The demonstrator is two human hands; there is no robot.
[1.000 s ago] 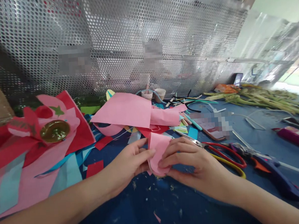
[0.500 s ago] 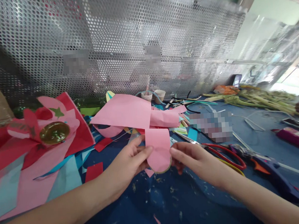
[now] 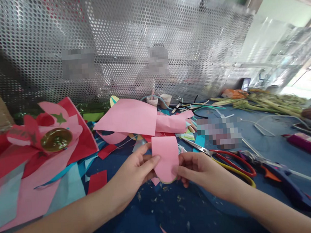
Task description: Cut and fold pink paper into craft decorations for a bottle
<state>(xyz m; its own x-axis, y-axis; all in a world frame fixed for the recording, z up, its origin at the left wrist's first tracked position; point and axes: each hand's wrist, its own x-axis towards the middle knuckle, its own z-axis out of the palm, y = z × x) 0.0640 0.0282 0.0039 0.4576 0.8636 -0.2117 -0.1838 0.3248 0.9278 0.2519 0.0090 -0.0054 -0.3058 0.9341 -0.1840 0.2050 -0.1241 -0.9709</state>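
A small pink paper piece (image 3: 165, 158), straight at the top and rounded at the bottom, is held upright between both hands above the blue table (image 3: 157, 215). My left hand (image 3: 134, 173) pinches its left edge with thumb and fingers. My right hand (image 3: 199, 170) pinches its lower right edge. A second layer with a yellowish rim shows behind the paper's bottom curve.
A large pink sheet (image 3: 130, 117) and red and pink cut-outs with a gold disc (image 3: 56, 139) lie behind and to the left. Red-and-yellow scissors (image 3: 227, 159) and a glue gun (image 3: 279, 175) sit to the right, a perforated metal screen (image 3: 129, 43) behind, green stalks (image 3: 266, 103) far right.
The pink piece was lifted from being pressed low between both hands and now stands upright. My right hand slid off its face to its lower right edge.
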